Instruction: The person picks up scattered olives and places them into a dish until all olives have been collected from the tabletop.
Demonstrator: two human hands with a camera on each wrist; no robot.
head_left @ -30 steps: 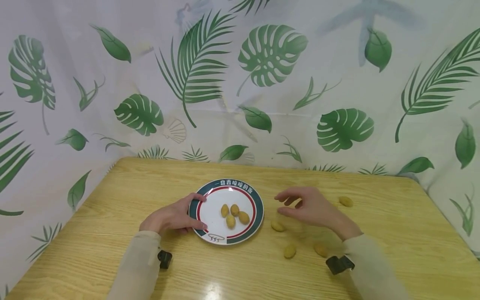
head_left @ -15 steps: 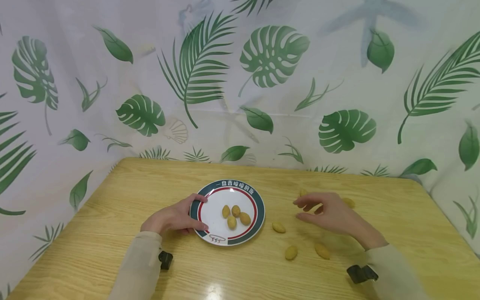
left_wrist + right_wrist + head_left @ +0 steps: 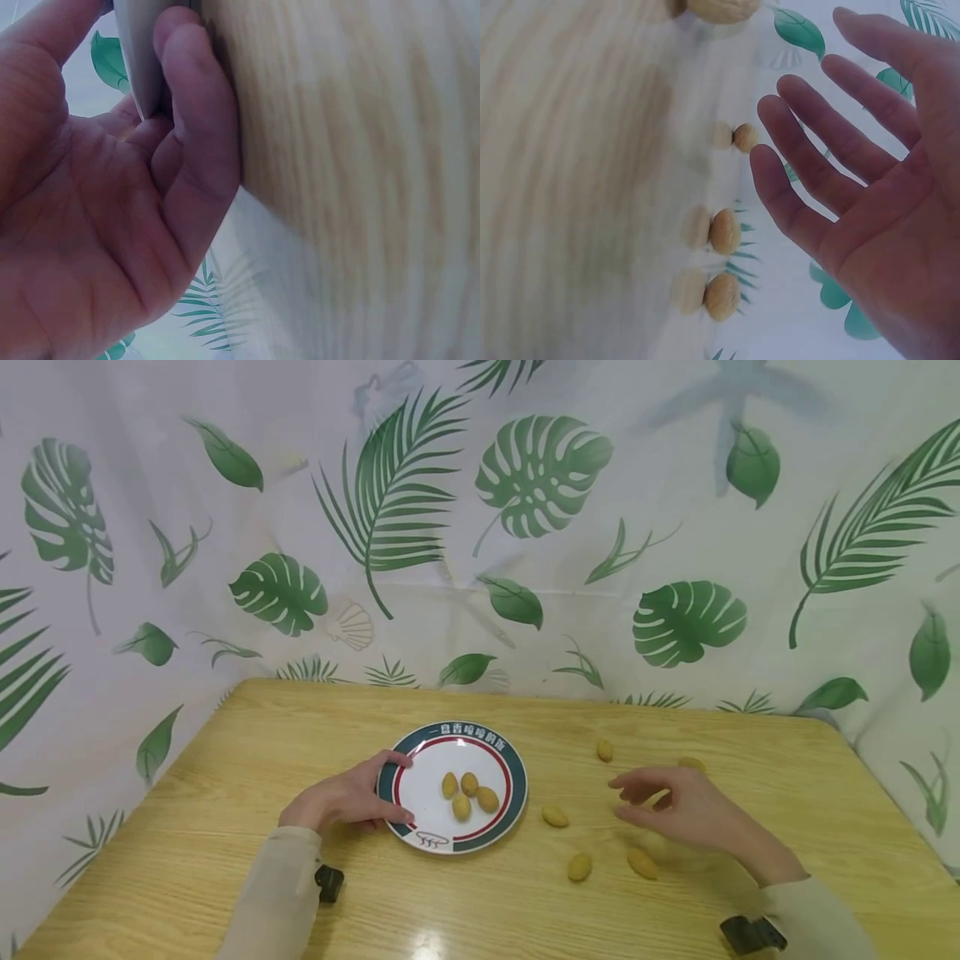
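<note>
My left hand [image 3: 348,793] grips the left rim of a round white plate [image 3: 423,827] with a dark green border and a red ring. Its thumb and a finger lie on the rim; in the left wrist view, curled fingers [image 3: 199,112] reach under the plate's edge. Several walnuts [image 3: 461,807] lie grouped in the plate. My right hand [image 3: 678,806] hovers over the table to the right, fingers loosely spread and holding nothing. Around it lie loose walnuts, one just beyond the fingertips [image 3: 604,750] and another, an orange-brown walnut [image 3: 642,862], nearer me.
More walnuts lie on the wooden table [image 3: 487,910]: one by the plate's right side [image 3: 555,816], one nearer me [image 3: 579,867], and one partly behind my right hand [image 3: 692,763]. A leaf-printed white curtain [image 3: 435,610] hangs behind the table's far edge.
My right hand has moved right and toward me, away from the plate, uncovering a walnut behind it. The left hand still holds the rim, and the walnuts in the plate lie as before.
</note>
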